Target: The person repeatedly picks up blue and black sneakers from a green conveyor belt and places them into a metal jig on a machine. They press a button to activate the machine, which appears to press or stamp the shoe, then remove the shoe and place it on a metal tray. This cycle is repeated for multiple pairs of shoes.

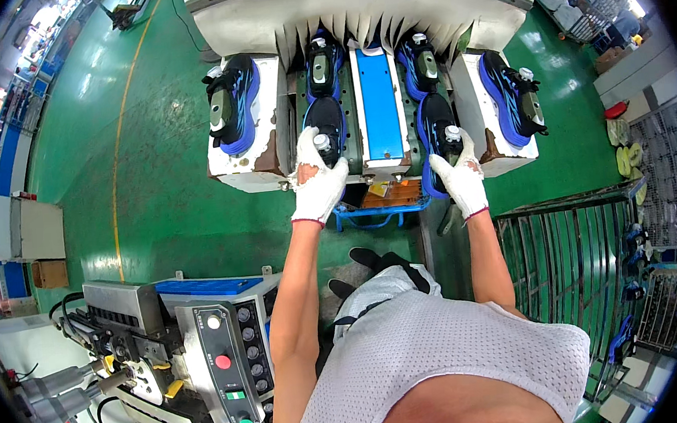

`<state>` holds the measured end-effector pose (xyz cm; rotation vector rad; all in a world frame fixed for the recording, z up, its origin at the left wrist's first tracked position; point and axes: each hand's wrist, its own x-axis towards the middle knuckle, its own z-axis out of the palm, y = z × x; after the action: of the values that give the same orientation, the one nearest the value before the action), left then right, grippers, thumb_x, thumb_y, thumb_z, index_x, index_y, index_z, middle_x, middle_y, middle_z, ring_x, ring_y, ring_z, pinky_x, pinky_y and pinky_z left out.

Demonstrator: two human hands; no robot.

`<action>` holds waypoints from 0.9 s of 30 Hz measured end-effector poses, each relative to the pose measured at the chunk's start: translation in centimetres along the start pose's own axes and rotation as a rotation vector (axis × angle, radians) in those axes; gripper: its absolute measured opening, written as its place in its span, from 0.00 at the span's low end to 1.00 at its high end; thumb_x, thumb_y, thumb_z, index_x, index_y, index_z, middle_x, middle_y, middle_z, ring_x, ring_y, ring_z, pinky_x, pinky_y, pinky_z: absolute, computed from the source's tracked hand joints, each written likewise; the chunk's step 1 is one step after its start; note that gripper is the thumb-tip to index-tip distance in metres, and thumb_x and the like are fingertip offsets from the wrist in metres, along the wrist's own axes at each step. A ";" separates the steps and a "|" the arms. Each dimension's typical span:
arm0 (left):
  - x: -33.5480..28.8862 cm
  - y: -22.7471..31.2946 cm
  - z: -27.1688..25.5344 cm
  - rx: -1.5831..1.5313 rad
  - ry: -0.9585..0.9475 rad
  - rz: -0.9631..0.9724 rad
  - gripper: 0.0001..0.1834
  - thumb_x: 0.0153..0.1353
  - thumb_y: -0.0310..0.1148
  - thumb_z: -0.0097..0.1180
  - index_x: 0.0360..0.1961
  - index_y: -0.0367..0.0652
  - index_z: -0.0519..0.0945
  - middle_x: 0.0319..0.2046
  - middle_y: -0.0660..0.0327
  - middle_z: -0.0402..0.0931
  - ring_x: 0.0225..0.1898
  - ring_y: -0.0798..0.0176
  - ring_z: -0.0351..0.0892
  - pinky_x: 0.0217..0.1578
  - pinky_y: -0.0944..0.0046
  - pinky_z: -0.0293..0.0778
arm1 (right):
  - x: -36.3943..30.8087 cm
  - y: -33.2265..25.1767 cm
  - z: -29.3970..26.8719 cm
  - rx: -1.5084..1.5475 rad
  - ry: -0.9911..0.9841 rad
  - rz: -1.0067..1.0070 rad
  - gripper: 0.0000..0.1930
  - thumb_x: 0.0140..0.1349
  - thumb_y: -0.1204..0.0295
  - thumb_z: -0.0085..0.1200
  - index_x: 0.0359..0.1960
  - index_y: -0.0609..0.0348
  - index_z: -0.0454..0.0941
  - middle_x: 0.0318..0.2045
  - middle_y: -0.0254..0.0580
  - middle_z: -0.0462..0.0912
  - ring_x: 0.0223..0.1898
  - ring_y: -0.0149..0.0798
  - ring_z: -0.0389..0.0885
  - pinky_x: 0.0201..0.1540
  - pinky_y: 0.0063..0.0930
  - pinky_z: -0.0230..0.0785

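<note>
My left hand point(318, 183), in a white glove, grips the heel end of a black shoe point(326, 121) with a blue-purple sole. My right hand point(463, 178), gloved the same way, is closed round the heel end of a matching shoe point(435, 112). Each shoe has a last inside with a pale round knob on top. Both lie toe-away on the two dark conveyor lanes of a white machine. Ahead of them in the lanes sit another left shoe point(321, 72) and another right shoe point(422, 63), by the slit fabric curtain point(411, 32).
Single shoes rest on the white side ledges, one left shoe point(234, 104) and one right shoe point(511, 100). A blue strip point(380, 103) divides the lanes. A control panel point(225, 366) stands at lower left, a metal rack point(568, 264) at right.
</note>
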<state>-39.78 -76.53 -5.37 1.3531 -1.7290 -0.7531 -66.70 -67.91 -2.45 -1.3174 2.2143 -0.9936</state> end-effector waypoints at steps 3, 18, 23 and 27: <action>-0.7 0.1 0.8 0.032 0.074 0.004 0.38 0.55 0.29 0.64 0.67 0.34 0.63 0.59 0.38 0.71 0.62 0.40 0.73 0.64 0.50 0.68 | 0.1 -0.6 -0.4 -0.049 -0.046 0.063 0.44 0.57 0.60 0.68 0.72 0.59 0.57 0.58 0.62 0.78 0.60 0.60 0.77 0.65 0.46 0.66; 0.8 1.5 0.9 0.031 0.066 -0.092 0.48 0.53 0.38 0.67 0.71 0.29 0.59 0.65 0.37 0.65 0.68 0.40 0.65 0.69 0.53 0.62 | 1.1 0.4 -0.6 0.037 0.002 0.021 0.46 0.57 0.56 0.68 0.72 0.62 0.60 0.64 0.61 0.73 0.66 0.57 0.72 0.68 0.42 0.63; -0.9 2.8 -0.9 0.009 0.106 -0.076 0.48 0.55 0.42 0.69 0.71 0.29 0.59 0.67 0.37 0.64 0.68 0.40 0.65 0.69 0.52 0.61 | -0.4 0.6 -1.3 0.207 0.164 -0.124 0.44 0.61 0.58 0.66 0.73 0.68 0.58 0.69 0.62 0.66 0.71 0.53 0.65 0.73 0.41 0.56; -3.9 2.5 -2.7 -0.062 0.206 -0.142 0.47 0.58 0.43 0.68 0.71 0.29 0.60 0.67 0.39 0.63 0.69 0.44 0.64 0.69 0.53 0.60 | -3.8 -5.4 -1.1 0.607 0.232 -0.460 0.33 0.66 0.77 0.56 0.72 0.70 0.58 0.71 0.59 0.64 0.73 0.53 0.62 0.75 0.47 0.54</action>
<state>-38.25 -72.06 -2.77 1.4675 -1.4500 -0.7122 -62.26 -65.84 2.06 -1.4770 1.5498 -1.8840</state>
